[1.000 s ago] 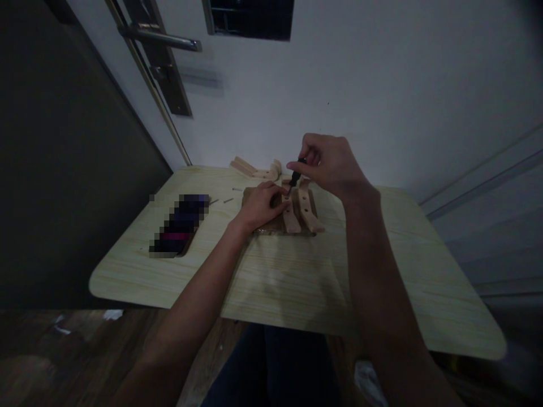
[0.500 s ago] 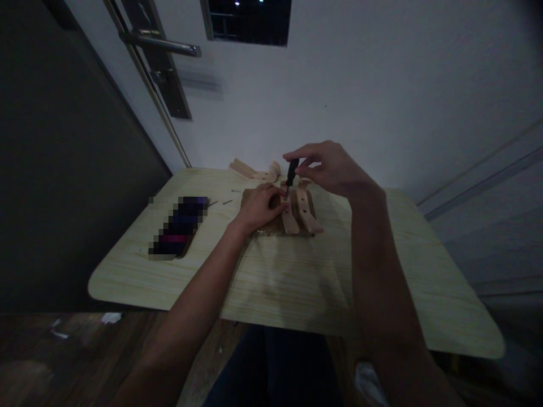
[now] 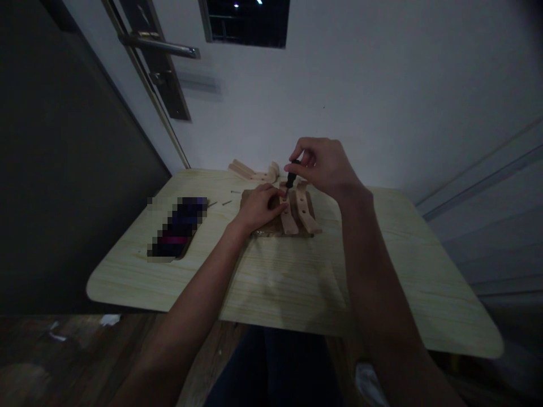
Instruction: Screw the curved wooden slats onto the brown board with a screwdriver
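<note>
My right hand [image 3: 323, 167] pinches the top of a small black-handled screwdriver [image 3: 291, 180] that stands nearly upright, its tip down on a pale wooden strip [image 3: 289, 217]. A second pale strip [image 3: 304, 212] with holes lies just to its right. Both rest on a darker wooden board [image 3: 266, 227]. My left hand [image 3: 259, 206] lies curled on the board, fingers pressed against the left strip near the screwdriver tip.
The light wood table [image 3: 297, 282] stands against a white wall. More curved wooden pieces [image 3: 254, 170] lie at its far edge. Small loose screws [image 3: 220, 202] lie left of the board, beside a blurred dark object [image 3: 178, 226]. A door with a metal handle [image 3: 159, 45] is at upper left.
My right hand's fingers shifted on the screwdriver handle, opening out half a second ago and closing on its top again now. The left hand stayed put.
</note>
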Tool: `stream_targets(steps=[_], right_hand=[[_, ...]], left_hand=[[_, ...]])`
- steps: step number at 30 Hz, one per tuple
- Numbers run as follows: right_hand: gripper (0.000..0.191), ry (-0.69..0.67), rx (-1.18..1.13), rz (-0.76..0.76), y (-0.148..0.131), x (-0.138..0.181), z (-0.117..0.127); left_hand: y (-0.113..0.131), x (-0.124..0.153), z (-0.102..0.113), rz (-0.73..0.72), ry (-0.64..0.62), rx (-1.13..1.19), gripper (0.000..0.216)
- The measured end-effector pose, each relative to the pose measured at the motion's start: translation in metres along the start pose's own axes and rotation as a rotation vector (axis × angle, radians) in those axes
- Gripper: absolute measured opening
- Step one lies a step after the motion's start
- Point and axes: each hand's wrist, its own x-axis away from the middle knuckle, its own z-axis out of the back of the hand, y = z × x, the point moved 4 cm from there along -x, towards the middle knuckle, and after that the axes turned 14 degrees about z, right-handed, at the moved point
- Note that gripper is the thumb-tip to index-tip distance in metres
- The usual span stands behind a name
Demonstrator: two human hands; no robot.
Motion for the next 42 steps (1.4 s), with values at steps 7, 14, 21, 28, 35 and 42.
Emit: stream_targets(steps=[7,14,21,28,35,42], right_hand=[[0.014,-0.009,-0.015,0.001,0.001,0.000,0.001],[0.019,-0.032,-0.030,0.001,0.001,0.005,0.005],[0.026,-0.047,-0.067,0.054,-0.011,0.005,0.008],[0.011,-0.025,-0.013,0.048,-0.006,0.001,0.006],[0.021,-0.019,-0.078,0.022,-0.003,0.003,0.002],[0.014,-0.082,-0.048,0.058,-0.001,0.000,-0.003]], left_hand=[[0.000,0.001,0.001,-0.007,0.010,-0.007,0.029],[0.000,0.001,0.000,-0.004,0.014,0.012,0.029],[-0.001,0.000,0.000,-0.003,0.013,-0.002,0.027],[-0.001,0.000,0.000,0.005,0.001,-0.014,0.028],[0.000,0.000,0.000,0.009,-0.003,-0.019,0.029],[0.000,0.001,0.001,0.002,0.006,-0.018,0.030]])
